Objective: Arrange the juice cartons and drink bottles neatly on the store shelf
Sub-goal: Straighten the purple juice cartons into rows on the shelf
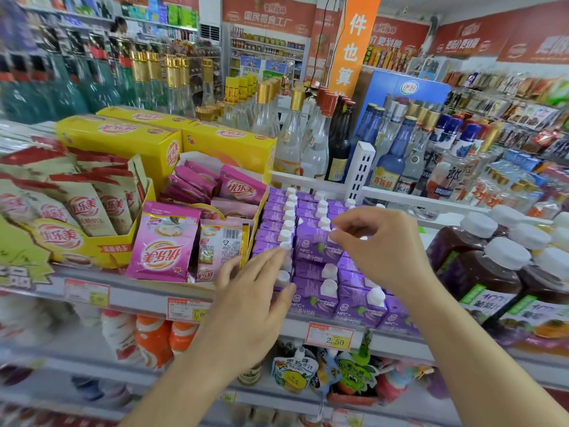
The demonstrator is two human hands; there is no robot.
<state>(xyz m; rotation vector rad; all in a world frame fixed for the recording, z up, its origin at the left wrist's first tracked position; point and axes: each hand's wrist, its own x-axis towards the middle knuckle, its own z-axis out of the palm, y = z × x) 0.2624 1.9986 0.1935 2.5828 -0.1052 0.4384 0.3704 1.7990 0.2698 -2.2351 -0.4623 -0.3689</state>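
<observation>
Purple juice cartons point(314, 298) with white caps stand in rows on the store shelf point(295, 326), between pink milk-tea sachets point(164, 245) in a yellow display box and dark juice bottles point(489, 272) at the right. The left hand point(255, 295) lies with straight fingers against the left column of cartons near the shelf front. The right hand point(381, 241) hovers over the middle rows, fingertips pinching the top of a raised carton point(314, 246). Glass liquor bottles point(308, 140) stand behind.

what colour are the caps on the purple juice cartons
White, seen clearly in the head view on the purple juice cartons.
</observation>
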